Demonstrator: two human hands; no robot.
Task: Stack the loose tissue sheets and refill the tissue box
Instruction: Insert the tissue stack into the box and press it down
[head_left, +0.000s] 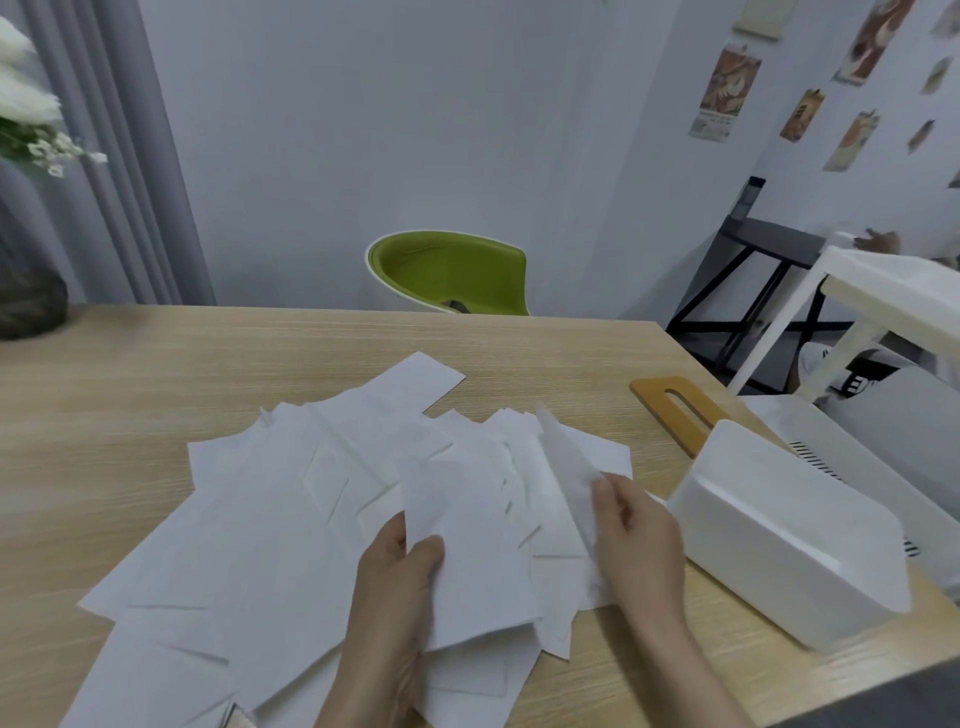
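Observation:
Several loose white tissue sheets lie spread and overlapping across the wooden table. My left hand pinches a flat sheet by its near left edge, thumb on top. My right hand pinches another sheet, which stands tilted up on edge above the pile. The white tissue box lies open at the right of the table, just right of my right hand. Its wooden slotted lid lies flat behind the box.
A green and white chair stands behind the table's far edge. A dark vase with white flowers is at the far left. A white rack and a white striped container crowd the right side.

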